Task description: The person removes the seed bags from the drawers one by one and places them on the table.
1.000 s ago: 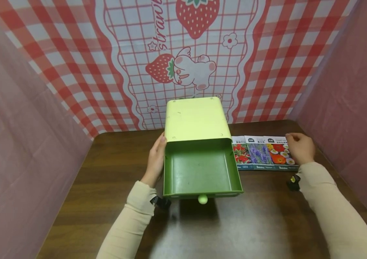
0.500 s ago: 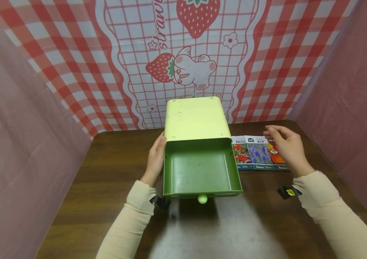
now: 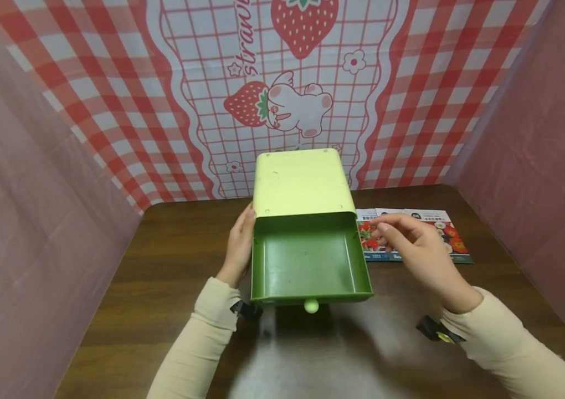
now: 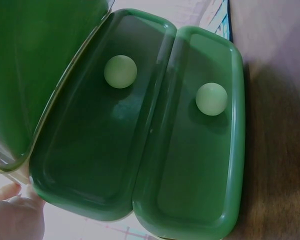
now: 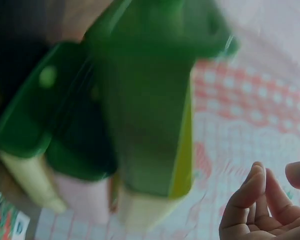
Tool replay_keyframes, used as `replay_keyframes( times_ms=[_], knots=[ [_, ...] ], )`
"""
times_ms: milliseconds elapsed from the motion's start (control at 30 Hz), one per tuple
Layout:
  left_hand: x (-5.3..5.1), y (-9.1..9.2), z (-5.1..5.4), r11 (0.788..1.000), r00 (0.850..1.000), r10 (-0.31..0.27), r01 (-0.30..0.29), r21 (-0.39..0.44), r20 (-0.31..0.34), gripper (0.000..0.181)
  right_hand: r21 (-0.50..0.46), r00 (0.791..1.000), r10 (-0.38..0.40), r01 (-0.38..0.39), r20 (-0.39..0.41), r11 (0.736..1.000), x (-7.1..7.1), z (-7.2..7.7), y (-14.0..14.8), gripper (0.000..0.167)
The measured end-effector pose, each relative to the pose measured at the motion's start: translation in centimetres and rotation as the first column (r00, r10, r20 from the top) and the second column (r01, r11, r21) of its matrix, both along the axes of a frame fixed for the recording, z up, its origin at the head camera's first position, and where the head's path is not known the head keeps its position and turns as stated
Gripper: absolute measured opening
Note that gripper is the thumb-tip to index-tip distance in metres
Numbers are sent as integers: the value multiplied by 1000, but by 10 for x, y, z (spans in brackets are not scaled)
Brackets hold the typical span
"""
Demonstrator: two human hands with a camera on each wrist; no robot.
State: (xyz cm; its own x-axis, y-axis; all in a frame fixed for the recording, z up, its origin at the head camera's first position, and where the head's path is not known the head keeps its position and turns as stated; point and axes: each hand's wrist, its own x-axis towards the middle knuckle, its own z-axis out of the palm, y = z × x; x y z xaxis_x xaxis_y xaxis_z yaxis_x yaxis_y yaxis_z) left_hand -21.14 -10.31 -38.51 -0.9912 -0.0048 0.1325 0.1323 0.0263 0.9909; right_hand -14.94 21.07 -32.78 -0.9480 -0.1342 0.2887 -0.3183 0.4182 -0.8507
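Note:
A drawer cabinet (image 3: 304, 183) with a pale yellow-green top stands at the back middle of the table. Its green top drawer (image 3: 304, 266) is pulled out, the bare floor showing, with a round knob (image 3: 311, 306) in front. Against the cabinet's left side rests my left hand (image 3: 237, 244), fingers mostly hidden. Two lower drawers (image 4: 190, 165) are closed in the left wrist view. My right hand (image 3: 419, 252) hovers right of the pulled-out drawer, fingers loosely bent, holding nothing visible. It partly covers a row of flower-picture packets (image 3: 454, 238).
The brown wooden table (image 3: 163, 310) extends to the left and front. Behind it hangs a red checked strawberry cloth (image 3: 407, 127). Pink curtains (image 3: 537, 144) close in both sides.
My right hand has moved left from the right end of the packets to beside the top drawer, uncovering the rightmost packet. My left hand and the cabinet have stayed put.

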Motion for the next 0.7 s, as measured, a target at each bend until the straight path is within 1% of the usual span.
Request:
replay_keyframes(
  times_ms=[33, 133, 200, 267, 333, 367, 500, 600, 700],
  knots=[
    [0, 0, 0, 1000, 1000, 0, 0, 1, 1, 52, 0, 1000, 28, -28, -5, 1000, 4, 1, -4, 24],
    [-9, -2, -13, 1000, 1000, 10, -10, 5, -12, 52, -14, 992, 126, -127, -28, 992, 17, 3, -14, 18],
    [-15, -3, -22, 1000, 1000, 19, -19, 6, -22, 52, -40, 979, 199, -200, -37, 979, 25, 3, -21, 17],
    [-21, -3, -30, 1000, 999, 29, -29, 6, -30, 53, -63, 961, 272, -275, -52, 959, 33, 2, -27, 17],
    [-21, -2, -30, 999, 999, 33, -33, 5, -30, 53, -82, 938, 343, -347, -58, 934, 39, 0, -32, 19],
    [-21, -2, -30, 999, 999, 37, -37, 4, -28, 54, -97, 924, 378, -382, -49, 919, 43, -2, -35, 19],
    [-21, -2, -30, 999, 999, 44, -44, 7, -22, 54, -131, 863, 503, -503, -34, 854, 53, -7, -45, 23],
    [-21, -2, -30, 999, 999, 48, -48, 1, -20, 54, -136, 824, 566, -563, -20, 815, 58, -13, -50, 25],
    [-22, -3, -30, 999, 999, 45, -45, -1, -22, 53, -134, 795, 607, -601, 4, 788, 62, -18, -54, 26]
  ],
)
